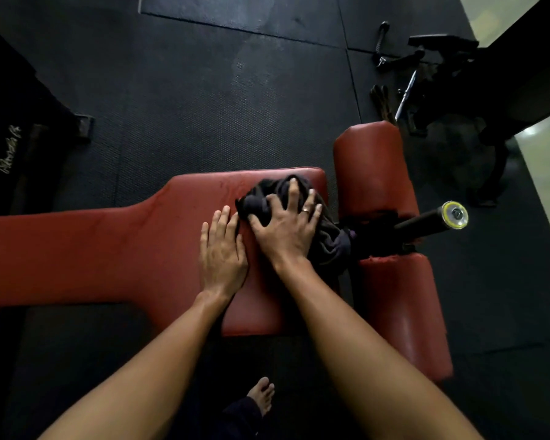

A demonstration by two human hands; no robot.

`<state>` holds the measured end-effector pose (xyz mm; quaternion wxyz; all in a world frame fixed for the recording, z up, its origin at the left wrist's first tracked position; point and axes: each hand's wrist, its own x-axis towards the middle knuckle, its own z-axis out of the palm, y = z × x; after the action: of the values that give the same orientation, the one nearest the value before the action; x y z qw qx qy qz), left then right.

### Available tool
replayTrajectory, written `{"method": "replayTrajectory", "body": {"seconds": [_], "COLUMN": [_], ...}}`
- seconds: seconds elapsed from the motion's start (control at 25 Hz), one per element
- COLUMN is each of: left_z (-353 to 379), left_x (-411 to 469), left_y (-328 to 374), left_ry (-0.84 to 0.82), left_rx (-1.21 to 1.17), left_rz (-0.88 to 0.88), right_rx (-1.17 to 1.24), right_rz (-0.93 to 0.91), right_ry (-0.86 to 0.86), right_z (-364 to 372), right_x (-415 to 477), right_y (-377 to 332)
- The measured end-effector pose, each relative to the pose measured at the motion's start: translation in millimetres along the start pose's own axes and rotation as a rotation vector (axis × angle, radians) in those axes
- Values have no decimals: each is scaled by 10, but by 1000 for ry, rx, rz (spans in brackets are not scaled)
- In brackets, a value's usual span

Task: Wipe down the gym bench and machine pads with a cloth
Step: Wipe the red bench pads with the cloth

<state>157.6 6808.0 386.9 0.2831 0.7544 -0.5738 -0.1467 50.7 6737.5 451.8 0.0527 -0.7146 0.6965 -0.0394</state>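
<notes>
While the red-brown padded vinyl bench (108, 242) runs across my feed from the left edge, I see the left hand (223, 249) lying flat on its wide end, fingers straight and close together, holding nothing; its fingertips sit just beside the bunched black cloth (261, 201). The right hand (286, 223) presses down on that cloth with fingers splayed wide and only slightly bent over the bunch, thumb dug into its left edge; it is a spread palm rather than a clenched grasp, and a ring shows on one finger. The cloth sits on the bench's wide end, near the far right corner, with a tail trailing off the right edge toward the dark frame. Both forearms reach in bare from the bottom of my view, the right angled across toward the left.

Right of the bench stand two red-brown roller pads (372, 166), torn at their inner ends; a black bar with a yellow-rimmed end cap (454, 215) juts out between them. A bare foot (262, 395) rests on the black rubber floor mats (204, 106). Pale script (8, 150) marks a dark object at the left; I cannot read it.
</notes>
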Motion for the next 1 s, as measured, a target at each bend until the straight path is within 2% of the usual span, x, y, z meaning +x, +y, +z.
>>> {"method": "replayTrajectory", "body": {"seconds": [0.08,0.24,0.28,0.36,0.44,0.52,0.64,0.8,0.88,0.92,1.0], "left_z": [-21,-100,-116,-133,-154,-163,-190,-198,-188,-185,-172], "left_x": [-102,-321,-383,-491,-587,-697,-836,-972,-988,-999,-1005], "left_y": [-27,-45,-48,-43,-42,-29,-7,18,38,43,41], "left_ry": [-5,-5,-9,-17,-19,-23,-34,-46,-42,-34,-17], "left_rx": [-7,15,28,61,68,68,64,88,97,103,123], "left_rz": [-13,-11,-8,-2,-16,-31,-36,-42,-50,-52,-42], "right_rx": [10,7,9,68,164,138,28,-27,-34,-3,129], "right_rz": [-144,-337,-325,-159,74,137,-131,-526,-600,-540,-218], "right_ry": [60,29,23,15,-4,-29,2,-18,-20,-14,38], "right_z": [39,-94,-147,-239,-268,-207,-90,-165,-230,-247,-266], "right_x": [-397,-1072,-1092,-924,-638,-539,-915,-1590,-1602,-1530,-1281], "right_y": [91,668,807,895,686,418,366,938,1232,1283,1127]}}
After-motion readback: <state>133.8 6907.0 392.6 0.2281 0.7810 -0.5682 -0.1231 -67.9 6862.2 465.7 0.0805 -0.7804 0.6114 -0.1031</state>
